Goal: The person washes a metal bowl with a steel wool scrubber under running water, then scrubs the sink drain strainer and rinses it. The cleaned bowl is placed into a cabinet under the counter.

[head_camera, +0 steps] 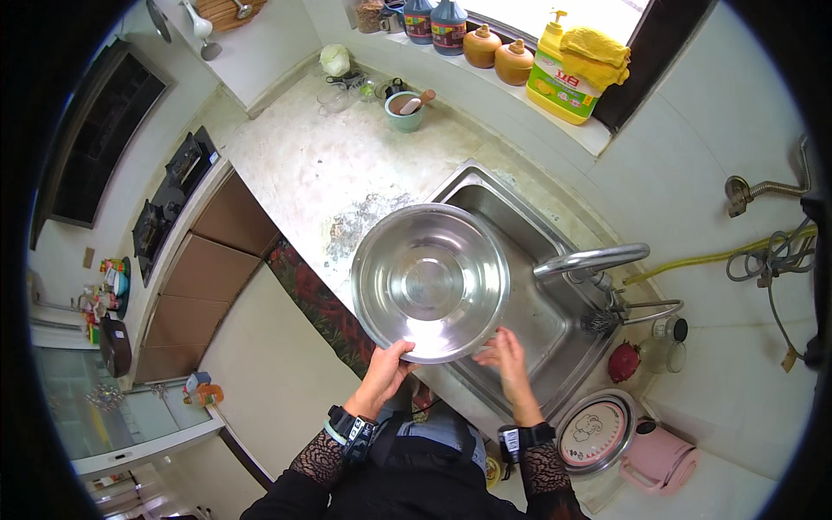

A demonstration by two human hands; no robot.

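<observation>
A wide stainless steel basin is held over the left side of the sink and the counter edge, its inside facing up with nothing in it. My left hand grips its near rim, thumb over the edge and fingers beneath. Beside the rim's lower right is my right hand, slightly blurred, its fingers apart; whether the fingertips touch the metal is hard to see. The curved faucet reaches over the sink from the right. A steel wool scrubber sits at the sink's right corner.
Behind the sink, the stone counter carries a green mortar with a pestle. A yellow detergent bottle stands on the windowsill. To the right are a red dragon fruit, a round patterned tray and a pink kettle.
</observation>
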